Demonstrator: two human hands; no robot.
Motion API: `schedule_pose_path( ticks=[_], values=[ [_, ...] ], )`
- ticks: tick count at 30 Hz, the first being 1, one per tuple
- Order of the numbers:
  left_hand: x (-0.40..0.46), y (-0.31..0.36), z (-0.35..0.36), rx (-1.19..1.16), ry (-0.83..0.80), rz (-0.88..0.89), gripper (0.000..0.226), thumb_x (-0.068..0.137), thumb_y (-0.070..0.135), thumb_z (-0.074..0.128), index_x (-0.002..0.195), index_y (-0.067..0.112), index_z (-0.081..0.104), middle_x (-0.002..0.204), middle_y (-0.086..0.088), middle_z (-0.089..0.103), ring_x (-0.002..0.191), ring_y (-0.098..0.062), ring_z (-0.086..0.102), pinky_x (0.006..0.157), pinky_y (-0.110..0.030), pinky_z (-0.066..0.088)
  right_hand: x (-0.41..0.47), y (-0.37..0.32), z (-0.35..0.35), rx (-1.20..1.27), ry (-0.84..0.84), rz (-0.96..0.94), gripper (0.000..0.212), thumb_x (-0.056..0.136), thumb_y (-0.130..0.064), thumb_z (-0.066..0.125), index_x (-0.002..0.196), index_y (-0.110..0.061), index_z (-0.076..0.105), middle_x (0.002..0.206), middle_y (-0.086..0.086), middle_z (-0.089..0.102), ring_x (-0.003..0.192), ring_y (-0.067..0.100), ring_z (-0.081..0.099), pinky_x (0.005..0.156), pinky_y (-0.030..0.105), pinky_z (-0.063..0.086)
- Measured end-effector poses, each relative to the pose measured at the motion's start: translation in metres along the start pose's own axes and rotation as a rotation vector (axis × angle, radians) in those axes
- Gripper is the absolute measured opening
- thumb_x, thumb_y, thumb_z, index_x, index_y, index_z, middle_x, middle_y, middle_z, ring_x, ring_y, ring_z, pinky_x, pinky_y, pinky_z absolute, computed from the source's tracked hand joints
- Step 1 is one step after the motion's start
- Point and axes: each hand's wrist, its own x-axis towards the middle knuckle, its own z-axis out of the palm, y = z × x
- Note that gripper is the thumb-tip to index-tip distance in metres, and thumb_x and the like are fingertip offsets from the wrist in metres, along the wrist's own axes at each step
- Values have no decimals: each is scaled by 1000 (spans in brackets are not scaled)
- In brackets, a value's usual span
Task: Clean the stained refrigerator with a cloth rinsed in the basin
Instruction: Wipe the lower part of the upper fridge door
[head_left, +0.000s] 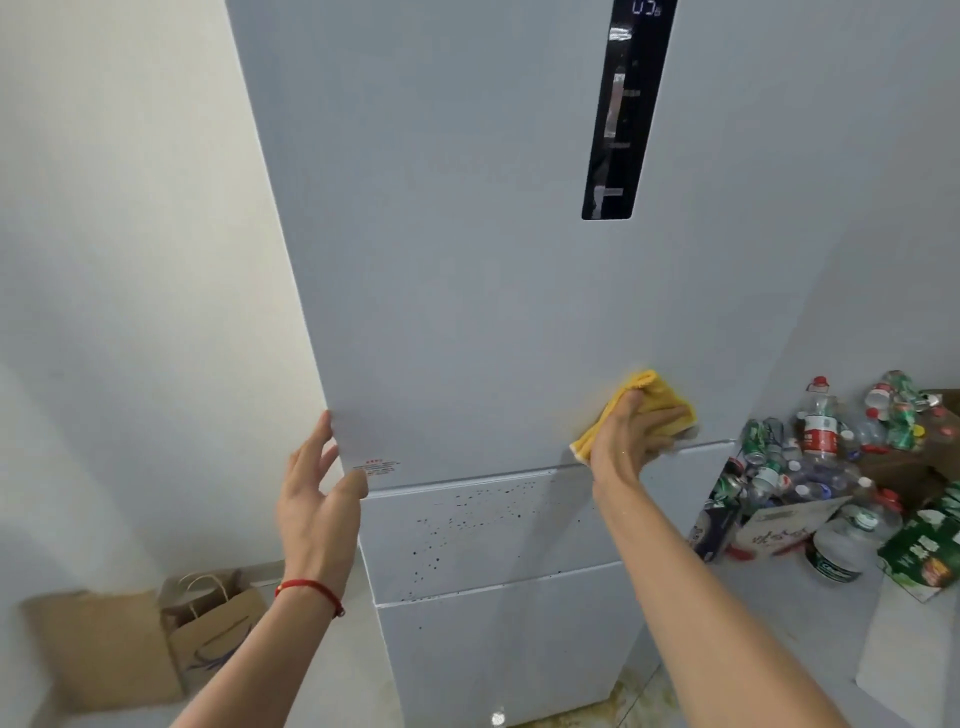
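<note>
Wiping step is in hand, w/ the refrigerator (467, 286) as landmark throughout. Right hand (628, 441) presses a folded yellow cloth (655, 396) flat against the upper door, low down near its right side, just above the seam to the middle drawer; fingers spread over the cloth, pinning it rather than clenching. Left hand (319, 499) is open, nothing in it, fingers resting at the fridge's left edge near the small red label (375, 465), prob. bracing. Upper door looks mostly clean; dark specks (467, 525) dot the middle drawer front just below the seam, untouched by the look of it. Basin not in view. Next move, my guess: bring the cloth down across the seam & leftward onto the specks, firm pressure, rinse after.
</note>
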Motion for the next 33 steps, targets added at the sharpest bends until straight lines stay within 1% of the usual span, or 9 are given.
schedule_pose_path(
  ticks=[3, 6, 12, 15, 18, 22, 25, 29, 33],
  values=[
    [0, 4, -13, -45, -92, -42, 76, 73, 14, 57, 141, 47, 53, 140, 19, 57, 129, -1, 54, 100, -37, 51, -58, 20, 50, -19, -59, -59, 82, 100, -64, 21, 159, -31, -27, 170, 14, -23, 157, 44, -1, 124, 61, 17],
    [6, 7, -27, -88, -180, -80, 74, 69, 13, 53, 140, 37, 57, 133, 20, 64, 126, 0, 57, 96, -30, 51, -113, 39, 88, 5, -137, -121, 85, 89, -72, 18, 150, -45, -34, 167, 4, -29, 157, 38, -6, 116, 65, 34],
    [30, -18, -59, -111, -208, -191, 47, 92, 10, 53, 135, 25, 62, 132, 5, 65, 124, -14, 60, 104, -44, 50, -198, 46, 136, 71, -172, -169, 75, 110, -34, 32, 162, -28, -22, 168, 7, -26, 157, 30, 4, 122, 47, 29],
    [40, -31, -73, -82, -215, -237, 42, 97, 11, 47, 134, 24, 62, 130, 3, 65, 124, -16, 59, 103, -44, 50, -237, 53, 151, 31, -244, -210, 76, 112, -30, 33, 161, -26, -25, 167, 5, -29, 157, 25, 7, 124, 40, 26],
    [49, -40, -84, -46, -220, -280, 40, 99, 24, 44, 136, 24, 61, 130, 2, 65, 125, -16, 58, 106, -45, 47, -266, 57, 161, 26, -313, -176, 76, 111, -19, 35, 162, -24, -20, 170, 6, -15, 155, 24, 18, 121, 32, 29],
    [54, -49, -91, -31, -184, -350, 39, 102, 31, 40, 131, 20, 64, 126, -2, 68, 121, -19, 61, 108, -46, 46, -289, 71, 158, 93, -490, -124, 72, 108, -14, 42, 164, -32, 0, 162, -1, 24, 143, 18, 43, 112, 27, 38],
    [51, -57, -106, -36, -116, -393, 38, 103, 29, 41, 129, 15, 64, 122, -5, 68, 107, -19, 64, 90, -38, 52, -287, 86, 143, 150, -658, 38, 58, 101, -20, 52, 147, -47, 32, 135, -1, 64, 118, 18, 67, 104, 45, 54],
    [39, -75, -142, -2, -81, -476, 28, 101, 28, 51, 119, 15, 68, 115, -11, 71, 91, -26, 67, 74, -37, 51, -270, 94, 117, 285, -858, 381, 29, 104, -21, 50, 130, -20, 64, 122, 20, 72, 119, 41, 67, 103, 53, 54],
    [10, -75, -159, 44, -207, -444, 20, 97, 22, 62, 104, 15, 80, 87, -5, 76, 76, -19, 68, 64, -30, 54, -262, 102, 97, 343, -1013, 606, 58, 104, -43, 41, 125, 1, 72, 127, 28, 69, 120, 42, 66, 111, 57, 46]
  ],
)
